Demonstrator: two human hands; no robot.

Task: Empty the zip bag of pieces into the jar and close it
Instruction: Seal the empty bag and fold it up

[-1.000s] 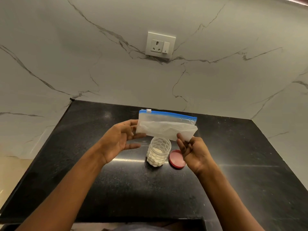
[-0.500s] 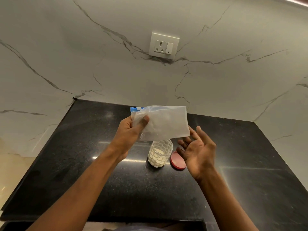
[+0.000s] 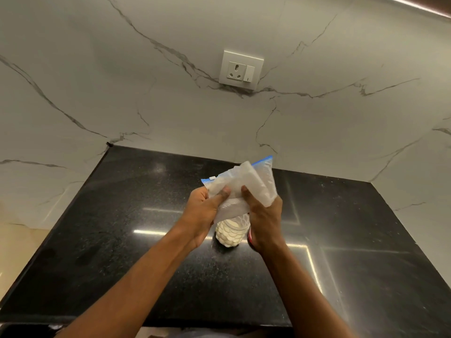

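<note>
The jar (image 3: 230, 234) stands on the black worktop (image 3: 122, 240), holding white pieces (image 3: 228, 236) (lid (image 3: 249, 236) mostly hidden behind the right wrist). Above it, both hands, left hand (image 3: 203, 211) and right hand (image 3: 264, 218), pinch the crumpled zip bag (image 3: 246, 186) with closed fingers (image 3: 224, 192); half a second ago only the left held it, flat.
</note>
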